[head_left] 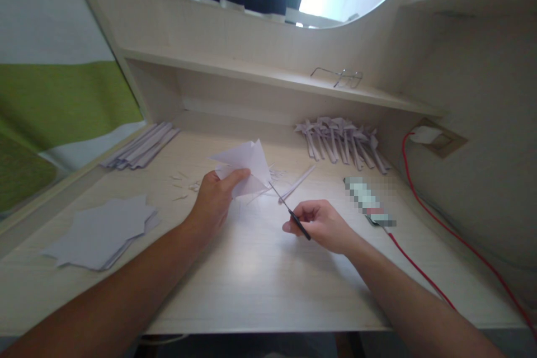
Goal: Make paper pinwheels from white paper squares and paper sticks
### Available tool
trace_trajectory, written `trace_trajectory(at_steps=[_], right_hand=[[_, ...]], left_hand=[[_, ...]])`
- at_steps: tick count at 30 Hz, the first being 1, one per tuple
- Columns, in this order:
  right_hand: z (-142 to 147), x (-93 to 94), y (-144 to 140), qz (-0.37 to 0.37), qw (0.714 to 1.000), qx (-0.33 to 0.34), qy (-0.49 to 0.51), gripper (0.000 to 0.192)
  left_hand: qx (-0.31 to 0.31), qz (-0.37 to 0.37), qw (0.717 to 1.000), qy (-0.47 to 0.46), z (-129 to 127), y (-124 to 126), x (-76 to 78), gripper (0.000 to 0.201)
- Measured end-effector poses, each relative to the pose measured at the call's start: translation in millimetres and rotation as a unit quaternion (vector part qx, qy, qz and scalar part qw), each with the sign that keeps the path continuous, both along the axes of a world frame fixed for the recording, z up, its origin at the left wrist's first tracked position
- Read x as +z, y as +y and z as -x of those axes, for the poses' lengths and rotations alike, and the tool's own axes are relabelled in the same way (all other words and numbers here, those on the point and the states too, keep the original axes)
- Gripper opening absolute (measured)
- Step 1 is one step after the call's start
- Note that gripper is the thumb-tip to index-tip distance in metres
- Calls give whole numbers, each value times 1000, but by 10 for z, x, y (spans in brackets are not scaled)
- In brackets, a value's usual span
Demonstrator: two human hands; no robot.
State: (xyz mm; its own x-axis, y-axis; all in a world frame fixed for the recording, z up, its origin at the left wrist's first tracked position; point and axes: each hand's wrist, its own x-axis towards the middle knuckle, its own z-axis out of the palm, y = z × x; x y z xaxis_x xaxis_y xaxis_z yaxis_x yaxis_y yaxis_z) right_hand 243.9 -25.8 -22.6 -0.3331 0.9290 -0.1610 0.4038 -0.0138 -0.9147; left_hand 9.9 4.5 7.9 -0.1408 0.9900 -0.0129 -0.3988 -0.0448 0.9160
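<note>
My left hand (218, 196) pinches a white paper square (255, 165) with slits in it, thumb on top, held above the middle of the desk. In my right hand (321, 224) is a pair of scissors (289, 211) with dark handles. Their blade tips meet the paper's right lower edge; whether the blades are apart is too small to tell. Beneath and behind the paper lie small paper scraps (277, 172) and a thin rolled paper stick (297, 183).
A stack of white paper sheets (103, 229) lies at left, with a bundle of paper sticks (142, 145) behind it. Several paper pinwheels (342, 137) rest at the back right. A phone (367, 201) with a red cable (419, 268) lies right. Glasses (346, 77) sit on the shelf (260, 72).
</note>
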Motion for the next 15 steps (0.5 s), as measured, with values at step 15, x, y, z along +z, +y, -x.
trace_trajectory(at_steps=[15], right_hand=[[-6,-35,16,-13,1000,2,-3,38]], left_hand=[[10,3,1000,10,4,7,-11,24]])
